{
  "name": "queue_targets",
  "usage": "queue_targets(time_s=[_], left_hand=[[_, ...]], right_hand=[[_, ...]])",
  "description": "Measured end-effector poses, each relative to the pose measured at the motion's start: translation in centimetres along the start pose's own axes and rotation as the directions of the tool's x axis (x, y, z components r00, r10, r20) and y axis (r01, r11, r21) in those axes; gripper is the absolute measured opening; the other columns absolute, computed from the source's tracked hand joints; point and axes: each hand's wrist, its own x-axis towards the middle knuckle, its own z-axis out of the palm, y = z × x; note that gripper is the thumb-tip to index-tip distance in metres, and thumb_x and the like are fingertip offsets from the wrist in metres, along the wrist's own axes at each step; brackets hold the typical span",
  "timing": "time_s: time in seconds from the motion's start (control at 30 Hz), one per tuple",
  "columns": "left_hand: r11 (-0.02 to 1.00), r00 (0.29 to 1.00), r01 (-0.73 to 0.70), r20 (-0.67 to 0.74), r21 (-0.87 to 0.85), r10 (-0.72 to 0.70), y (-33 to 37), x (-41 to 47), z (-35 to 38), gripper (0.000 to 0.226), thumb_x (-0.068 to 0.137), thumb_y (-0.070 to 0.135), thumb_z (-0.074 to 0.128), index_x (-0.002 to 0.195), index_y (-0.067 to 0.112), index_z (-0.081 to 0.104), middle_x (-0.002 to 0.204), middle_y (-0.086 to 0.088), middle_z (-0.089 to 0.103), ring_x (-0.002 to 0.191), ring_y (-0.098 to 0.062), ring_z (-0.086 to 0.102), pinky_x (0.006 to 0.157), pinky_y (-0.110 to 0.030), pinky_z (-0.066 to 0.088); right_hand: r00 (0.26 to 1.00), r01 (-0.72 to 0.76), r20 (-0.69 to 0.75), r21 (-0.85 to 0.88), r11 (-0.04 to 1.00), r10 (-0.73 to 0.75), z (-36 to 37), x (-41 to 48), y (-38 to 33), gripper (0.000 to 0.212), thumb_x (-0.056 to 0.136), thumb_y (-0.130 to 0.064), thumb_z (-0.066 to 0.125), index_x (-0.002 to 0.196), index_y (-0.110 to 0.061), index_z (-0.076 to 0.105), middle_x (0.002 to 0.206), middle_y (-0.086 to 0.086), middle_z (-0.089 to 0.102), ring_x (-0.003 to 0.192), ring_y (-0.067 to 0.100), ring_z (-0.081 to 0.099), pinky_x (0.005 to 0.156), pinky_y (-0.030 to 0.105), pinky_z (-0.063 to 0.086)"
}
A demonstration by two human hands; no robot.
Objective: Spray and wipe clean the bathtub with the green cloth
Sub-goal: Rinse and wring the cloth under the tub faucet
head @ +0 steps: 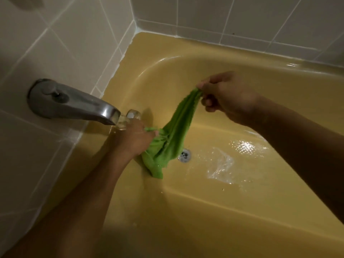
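Note:
The green cloth [174, 135] hangs wet and stretched over the yellow bathtub [214, 211]. My right hand [226, 97] pinches its upper end, raised over the tub's middle. My left hand [133, 138] grips the lower part just under the metal spout [74, 103], from which water runs onto that hand. The cloth's bottom tip dangles down to the tub floor beside the drain [184, 155].
A film of water glistens on the tub floor [223, 164] right of the drain. Pale tiled walls [65, 43] stand at the left and back. A round overflow plate [133, 114] sits on the tub's end wall behind the spout tip. No spray bottle is in view.

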Motion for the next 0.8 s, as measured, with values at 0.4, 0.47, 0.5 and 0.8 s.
queue_targets(time_s=[0.4,0.47,0.5,0.8], left_hand=[[0.870,0.965,0.255,0.062,-0.421,-0.253,4.7,0.9,1.0,0.030,0.103,0.018,0.059,0.130,0.006,0.060,0.127,-0.016,0.067,0.107,-0.030,0.066,0.089,-0.033,0.050],[0.706,0.948,0.318,0.213,-0.633,-0.236,4.9,0.6,2.7,0.020,0.100,0.025,0.067,0.100,0.005,0.070,0.096,-0.018,0.068,0.071,-0.025,0.062,0.060,-0.030,0.048],[0.703,0.937,0.339,0.288,-0.625,-0.196,5.2,0.4,3.3,0.025,0.097,0.027,0.072,0.096,0.003,0.069,0.091,-0.017,0.065,0.064,-0.021,0.057,0.051,-0.028,0.042],[0.587,0.760,0.563,0.643,-0.582,-0.091,7.0,-0.2,3.9,0.037,0.078,0.046,0.078,0.084,0.012,0.063,0.066,-0.002,0.045,0.054,-0.012,0.033,0.040,-0.024,0.029]], right_hand=[[0.983,-0.128,-0.159,-0.246,0.961,0.090,-6.9,-3.2,5.0,0.013,0.098,-0.007,0.065,0.095,0.002,0.073,0.069,0.015,0.066,0.062,0.028,0.061,0.061,0.040,0.054],[0.994,-0.105,-0.028,-0.271,0.957,0.101,-5.3,-3.4,4.7,0.010,0.097,-0.007,0.066,0.095,-0.001,0.074,0.068,0.012,0.069,0.062,0.024,0.064,0.060,0.037,0.057],[0.994,-0.092,0.024,-0.276,0.957,0.102,-4.5,-3.4,4.5,0.011,0.097,-0.006,0.066,0.095,-0.001,0.075,0.068,0.012,0.070,0.061,0.023,0.065,0.059,0.034,0.057],[0.958,-0.114,0.239,-0.192,0.975,0.159,-0.6,-3.8,5.1,0.015,0.095,0.006,0.062,0.105,0.010,0.072,0.083,0.019,0.074,0.063,0.016,0.067,0.058,0.027,0.055]])
